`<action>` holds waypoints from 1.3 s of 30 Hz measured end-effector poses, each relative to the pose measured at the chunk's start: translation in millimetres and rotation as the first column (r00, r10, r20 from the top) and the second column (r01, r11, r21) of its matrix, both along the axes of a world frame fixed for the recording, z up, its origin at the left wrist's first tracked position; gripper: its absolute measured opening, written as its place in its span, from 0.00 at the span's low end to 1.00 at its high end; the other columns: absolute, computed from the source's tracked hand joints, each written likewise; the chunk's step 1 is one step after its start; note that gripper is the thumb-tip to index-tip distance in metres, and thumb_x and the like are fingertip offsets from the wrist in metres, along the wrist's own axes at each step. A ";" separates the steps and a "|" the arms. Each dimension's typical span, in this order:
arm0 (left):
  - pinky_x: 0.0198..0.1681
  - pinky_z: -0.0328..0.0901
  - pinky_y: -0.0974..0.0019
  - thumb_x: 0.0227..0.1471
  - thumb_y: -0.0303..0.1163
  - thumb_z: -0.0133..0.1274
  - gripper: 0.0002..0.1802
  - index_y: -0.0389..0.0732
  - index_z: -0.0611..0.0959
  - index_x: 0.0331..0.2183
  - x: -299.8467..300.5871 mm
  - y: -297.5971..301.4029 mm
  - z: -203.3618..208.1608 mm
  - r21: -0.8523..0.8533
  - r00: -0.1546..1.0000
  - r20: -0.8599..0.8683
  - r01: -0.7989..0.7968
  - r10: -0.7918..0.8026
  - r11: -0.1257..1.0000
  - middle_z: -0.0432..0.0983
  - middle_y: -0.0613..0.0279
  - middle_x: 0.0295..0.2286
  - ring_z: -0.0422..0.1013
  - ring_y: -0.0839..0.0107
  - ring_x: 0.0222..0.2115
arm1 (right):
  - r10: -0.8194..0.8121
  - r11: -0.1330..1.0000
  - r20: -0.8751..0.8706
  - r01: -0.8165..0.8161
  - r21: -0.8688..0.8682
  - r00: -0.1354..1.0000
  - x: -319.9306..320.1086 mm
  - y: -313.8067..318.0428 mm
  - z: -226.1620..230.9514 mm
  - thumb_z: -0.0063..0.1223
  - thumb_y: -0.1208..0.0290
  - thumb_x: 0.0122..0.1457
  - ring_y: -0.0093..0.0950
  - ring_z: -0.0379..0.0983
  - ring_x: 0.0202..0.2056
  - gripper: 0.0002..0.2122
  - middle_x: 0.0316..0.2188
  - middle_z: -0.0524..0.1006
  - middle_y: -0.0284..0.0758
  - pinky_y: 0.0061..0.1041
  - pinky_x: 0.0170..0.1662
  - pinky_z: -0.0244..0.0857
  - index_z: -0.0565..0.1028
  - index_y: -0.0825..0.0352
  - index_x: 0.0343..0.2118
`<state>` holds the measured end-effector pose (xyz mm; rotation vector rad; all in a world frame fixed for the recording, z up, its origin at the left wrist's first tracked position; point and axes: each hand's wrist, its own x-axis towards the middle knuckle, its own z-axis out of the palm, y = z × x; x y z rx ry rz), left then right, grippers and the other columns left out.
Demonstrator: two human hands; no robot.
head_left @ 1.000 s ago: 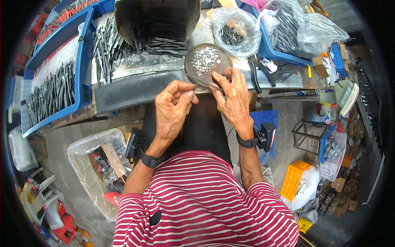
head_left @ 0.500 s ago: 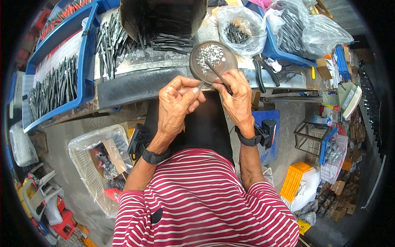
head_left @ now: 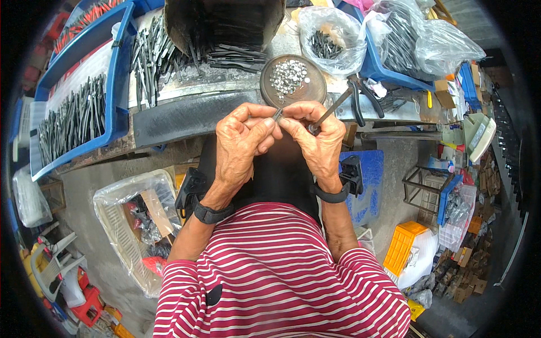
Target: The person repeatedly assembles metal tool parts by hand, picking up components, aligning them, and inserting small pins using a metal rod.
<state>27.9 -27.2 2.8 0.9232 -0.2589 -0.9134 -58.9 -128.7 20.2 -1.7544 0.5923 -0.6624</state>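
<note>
Between the thumb and fingers of my left hand (head_left: 241,141) is a small grey metal piece (head_left: 277,114). My right hand (head_left: 320,147) has its thumb and forefinger at the same piece's end. A thin dark rod (head_left: 337,106) is also in my right hand, slanting up and to the right from between the fingers. Just beyond my fingertips, a round brown dish (head_left: 313,90) sits at the bench edge, with a heap of small silvery metal bits (head_left: 288,76) in it. What exactly my fingertips pinch is partly hidden.
Black-handled pliers (head_left: 357,104) lie right of the dish. Dark metal strips (head_left: 149,62) are heaped left, near a blue tray (head_left: 119,84) of similar strips. A clear bag (head_left: 346,56) of dark pieces and a dark open box (head_left: 225,22) stand behind. A plastic-lined crate (head_left: 121,225) is below left.
My right hand has turned, so the rod has swung from pointing over the dish to pointing up and right. Its thumb and forefinger now meet the metal piece. My left hand has barely moved.
</note>
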 end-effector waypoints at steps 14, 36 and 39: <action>0.18 0.53 0.83 0.46 0.21 0.48 0.09 0.29 0.72 0.33 -0.5 -0.7 -2.5 -0.019 1.000 -0.005 0.006 -0.006 1.000 0.71 0.58 0.19 0.58 0.84 0.15 | -0.006 0.996 0.082 0.014 -0.091 0.997 0.6 -1.2 -7.1 0.57 0.81 0.44 0.16 0.70 0.27 0.08 0.25 0.75 0.31 0.14 0.31 0.64 0.72 0.70 0.30; 0.17 0.51 0.82 0.46 0.22 0.49 0.08 0.30 0.73 0.32 2.6 -5.0 5.5 -0.123 0.999 0.023 0.039 -0.036 0.992 0.70 0.61 0.19 0.57 0.85 0.15 | 0.078 0.887 0.276 -0.192 0.420 0.958 8.8 -23.4 -0.4 0.59 0.81 0.41 0.18 0.69 0.25 0.19 0.22 0.74 0.31 0.15 0.34 0.61 0.67 0.73 0.38; 0.20 0.55 0.81 0.46 0.21 0.48 0.07 0.31 0.73 0.32 -3.1 -6.6 11.1 -0.059 0.995 0.099 -0.025 0.030 0.998 0.70 0.62 0.19 0.60 0.85 0.17 | 0.071 0.852 0.283 -0.206 0.482 0.957 9.6 -23.7 -3.0 0.59 0.81 0.41 0.17 0.69 0.25 0.19 0.22 0.74 0.31 0.15 0.32 0.62 0.67 0.73 0.38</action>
